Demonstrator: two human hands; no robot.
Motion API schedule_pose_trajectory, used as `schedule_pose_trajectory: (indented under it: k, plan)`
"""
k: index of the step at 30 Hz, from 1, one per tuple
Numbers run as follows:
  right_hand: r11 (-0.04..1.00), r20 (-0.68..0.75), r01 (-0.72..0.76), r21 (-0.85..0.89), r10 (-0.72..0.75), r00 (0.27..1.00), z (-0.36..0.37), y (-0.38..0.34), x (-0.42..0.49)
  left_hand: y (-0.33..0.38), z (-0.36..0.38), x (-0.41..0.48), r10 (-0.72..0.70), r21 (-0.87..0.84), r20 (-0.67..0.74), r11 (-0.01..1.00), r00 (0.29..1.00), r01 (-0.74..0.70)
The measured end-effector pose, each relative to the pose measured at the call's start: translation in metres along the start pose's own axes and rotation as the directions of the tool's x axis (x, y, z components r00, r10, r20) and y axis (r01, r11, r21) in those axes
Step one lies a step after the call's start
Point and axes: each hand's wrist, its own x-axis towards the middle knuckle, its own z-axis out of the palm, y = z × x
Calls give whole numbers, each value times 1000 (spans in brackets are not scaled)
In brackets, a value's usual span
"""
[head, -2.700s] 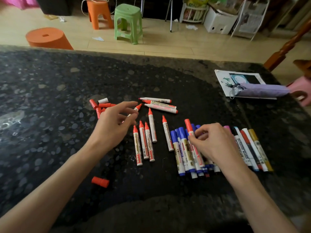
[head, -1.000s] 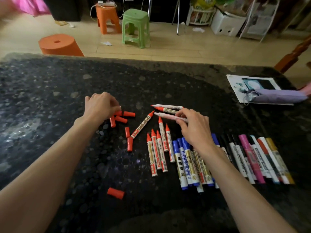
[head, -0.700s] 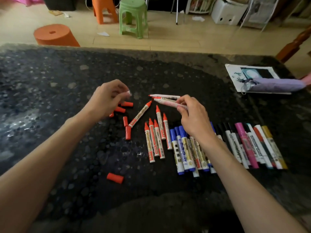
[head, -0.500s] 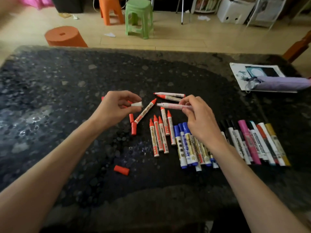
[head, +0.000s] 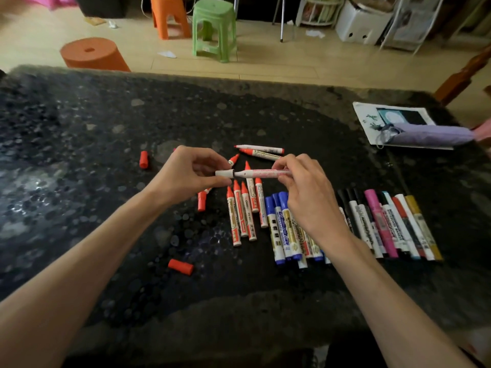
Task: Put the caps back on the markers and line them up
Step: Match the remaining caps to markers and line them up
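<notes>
My left hand (head: 186, 176) pinches a white cap (head: 224, 173) just left of the red tip of a pink-white marker (head: 261, 173), which my right hand (head: 305, 192) holds level above the table. Cap and tip almost touch. Below them lie several uncapped red markers (head: 240, 211) side by side. Right of those sit capped blue markers (head: 281, 227), then a row of black, pink, red and yellow capped markers (head: 385, 221). Two more uncapped red markers (head: 261, 152) lie behind my hands. Loose red caps rest at the left (head: 143, 159), under my left hand (head: 202, 201) and near me (head: 180, 266).
The dark speckled stone table (head: 79, 155) carries a printed sheet (head: 372, 120) with a purple pouch (head: 430, 135) at the far right. Beyond the table's far edge stand orange and green stools (head: 214, 27) and an orange tub (head: 93, 55) on the floor.
My left hand picked a white cap from the cap pile and brought it right. My right hand lifted the pink-white marker from the far group, and cap and tip now nearly meet.
</notes>
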Motion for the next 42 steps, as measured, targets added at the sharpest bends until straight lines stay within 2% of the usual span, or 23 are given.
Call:
schedule_pose_trajectory:
  k: [5, 9, 12, 20, 24, 26, 30, 32, 36, 38, 42]
  plan:
    - [999, 45, 47, 11, -48, 998, 3, -6, -2, 5, 5, -8, 19, 53, -4, 998, 1000, -19]
    - [987, 113, 54, 153, -72, 991, 0, -5, -5, 13, 13, -17, 22, 58, -15, 998, 1000, -21]
    - [978, 105, 57, 203, -80, 991, -4, 0, -10, 22, 18, -23, 48, 126, -46, 991, 998, -42]
    - [973, 101, 8, 232, -32, 994, -1, -1, -31, 25, 41, -41, 54, 155, -165, 988, 985, -28]
    - [967, 111, -33, 254, 4, 994, -6, 3, -33, 26, 46, -35, 54, 154, -130, 988, 990, -33]
    - [960, 166, -53, 275, 7, 986, -12, 6, -30, 26, 43, -30, 63, 148, -82, 988, 995, -50]
    - [991, 270, -34, 127, -1, 963, -27, 18, -26, 29, 49, -23, 81, 162, 21, 983, 996, -83]
    - [988, 289, -100, 116, 62, 955, -34, 24, -25, 34, 55, -20, 94, 127, 28, 987, 995, -97]
    - [934, 275, -355, 34, 333, 902, -45, 40, -28, 33, 50, -8, 52, 137, -65, 990, 997, -43]
    - [904, 267, -424, -44, 420, 867, -47, 46, -30, 27, 43, -3, 24, 172, -120, 985, 993, -3]
    - [854, 358, -497, -153, 517, 778, -45, 45, -33, 15, 30, 0, -17, 170, -180, 984, 983, 48]
